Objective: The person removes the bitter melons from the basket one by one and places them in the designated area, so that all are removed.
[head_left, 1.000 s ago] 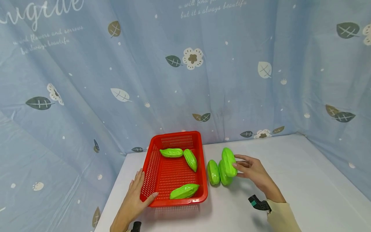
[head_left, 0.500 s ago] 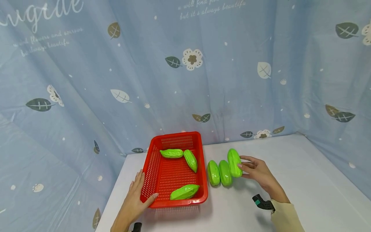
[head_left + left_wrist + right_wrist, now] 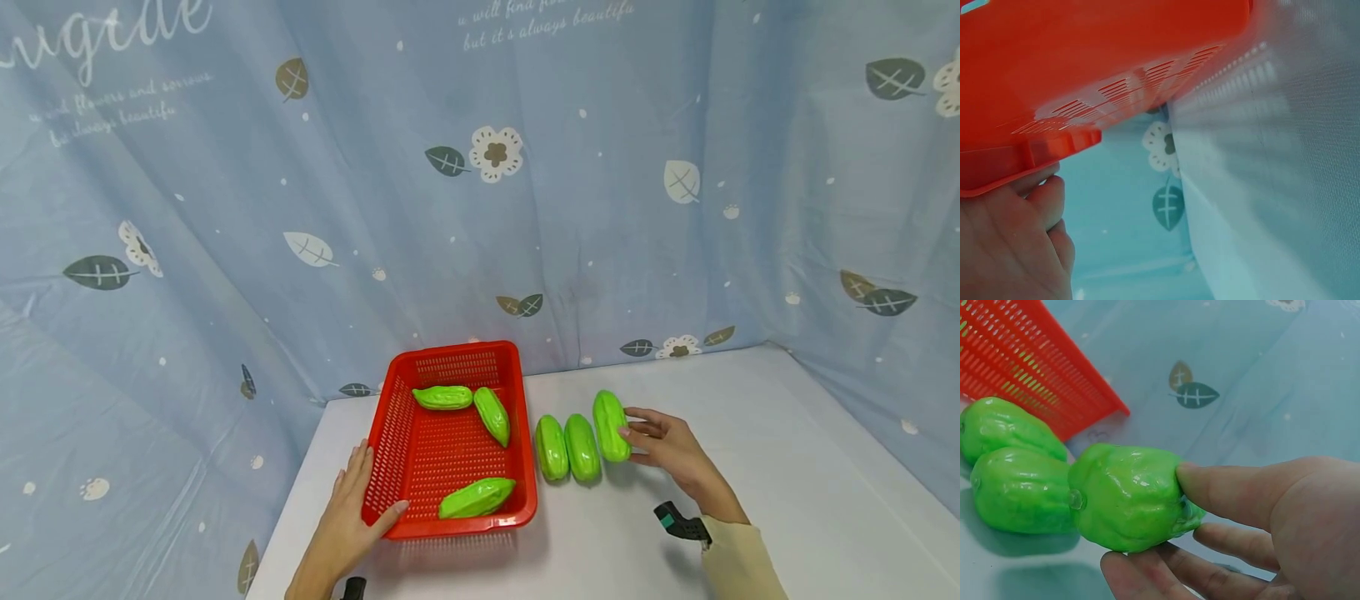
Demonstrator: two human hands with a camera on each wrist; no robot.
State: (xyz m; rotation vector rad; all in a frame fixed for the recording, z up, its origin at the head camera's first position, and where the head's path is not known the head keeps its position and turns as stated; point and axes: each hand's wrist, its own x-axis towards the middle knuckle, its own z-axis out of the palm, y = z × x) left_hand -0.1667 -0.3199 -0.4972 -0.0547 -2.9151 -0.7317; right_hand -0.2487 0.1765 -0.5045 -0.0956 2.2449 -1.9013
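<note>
White table, leaf-print curtain: my right hand pinches a green gourd; my straight-fingered left hand touches a basket.

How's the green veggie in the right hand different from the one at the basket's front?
The held veggie is pinched by the right hand; the front veggie lies in the red basket. The held veggie points front to back; the front veggie lies more sideways. Both are bright green.

Glossy green gourd, pinched, just right of two matching gourds; red perforated basket holds three more gourds.
</note>
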